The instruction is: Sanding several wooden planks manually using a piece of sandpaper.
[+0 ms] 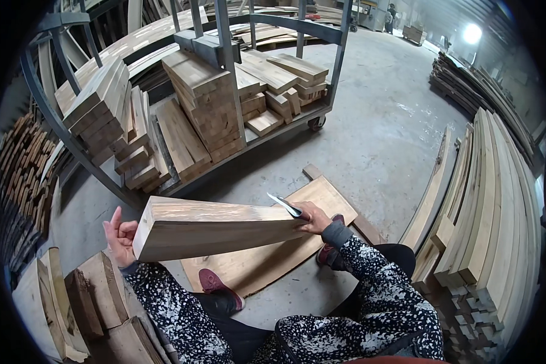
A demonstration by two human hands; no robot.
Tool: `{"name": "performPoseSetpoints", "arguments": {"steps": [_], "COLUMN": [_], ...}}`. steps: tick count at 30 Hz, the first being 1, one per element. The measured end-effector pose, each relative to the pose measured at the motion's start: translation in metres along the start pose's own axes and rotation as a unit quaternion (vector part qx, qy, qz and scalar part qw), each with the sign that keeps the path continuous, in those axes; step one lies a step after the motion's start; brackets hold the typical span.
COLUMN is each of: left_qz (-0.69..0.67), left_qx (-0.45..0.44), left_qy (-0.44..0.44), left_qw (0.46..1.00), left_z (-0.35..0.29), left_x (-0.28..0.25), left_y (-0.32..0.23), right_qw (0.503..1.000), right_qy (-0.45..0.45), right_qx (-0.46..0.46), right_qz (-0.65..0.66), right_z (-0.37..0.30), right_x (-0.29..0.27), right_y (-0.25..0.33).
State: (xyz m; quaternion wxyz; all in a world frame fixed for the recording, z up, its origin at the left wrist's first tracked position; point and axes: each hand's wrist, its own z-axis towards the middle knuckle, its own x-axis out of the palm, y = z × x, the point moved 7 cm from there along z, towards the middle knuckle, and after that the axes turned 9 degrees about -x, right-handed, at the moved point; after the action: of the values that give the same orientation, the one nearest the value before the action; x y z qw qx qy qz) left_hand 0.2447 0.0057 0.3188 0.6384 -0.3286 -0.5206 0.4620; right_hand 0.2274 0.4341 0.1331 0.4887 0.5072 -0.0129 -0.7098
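A thick wooden board [224, 233] is held up in front of me, slanting from lower left to upper right. Behind its near left end is my left hand [121, 235], index finger raised and other fingers curled; part of this hand is hidden by the board. My right hand [312, 218] grips the board's narrower-looking right end. Between that hand and the board's top face sticks out a thin flat item [284, 205], pale on one side and dark on the other; its kind is unclear. Beneath lies a wide wooden panel [321, 194] on the floor, by my feet.
A grey metal cart [273, 134] on wheels stands ahead, loaded with stacked wooden blocks [203, 100]. Long planks [491, 200] are piled on the right, and thick boards [97, 291] lie at my lower left. Dark-edged timber [21, 182] is stacked at far left.
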Motion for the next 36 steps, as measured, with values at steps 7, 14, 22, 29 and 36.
{"name": "performPoseSetpoints", "arguments": {"steps": [7,14,22,29,36], "left_qz": [-0.16,-0.214,-0.256,-0.259,-0.21], "left_qx": [0.021,-0.092,-0.078,-0.071,-0.296], "left_qy": [-0.178,-0.336,0.01,0.05,0.053], "left_qw": [0.971,0.913,0.963,0.962,0.93], "left_z": [0.016,0.007,0.015,0.054,0.057], "left_x": [-0.082,-0.06,0.026,0.074,-0.013], "left_y": [0.047,0.053,0.041,0.055,0.116], "right_qw": [0.998,0.995,0.993,0.986,0.988], "right_qy": [-0.056,-0.088,-0.058,-0.125,-0.048], "right_qx": [0.022,-0.039,-0.102,-0.076,-0.107], "right_qz": [0.007,0.03,0.002,-0.083,-0.102], "right_z": [-0.032,-0.058,-0.065,-0.057,-0.052], "right_x": [0.01,0.04,0.057,0.024,0.072], "right_y": [0.029,0.07,0.087,0.062,0.048]}}
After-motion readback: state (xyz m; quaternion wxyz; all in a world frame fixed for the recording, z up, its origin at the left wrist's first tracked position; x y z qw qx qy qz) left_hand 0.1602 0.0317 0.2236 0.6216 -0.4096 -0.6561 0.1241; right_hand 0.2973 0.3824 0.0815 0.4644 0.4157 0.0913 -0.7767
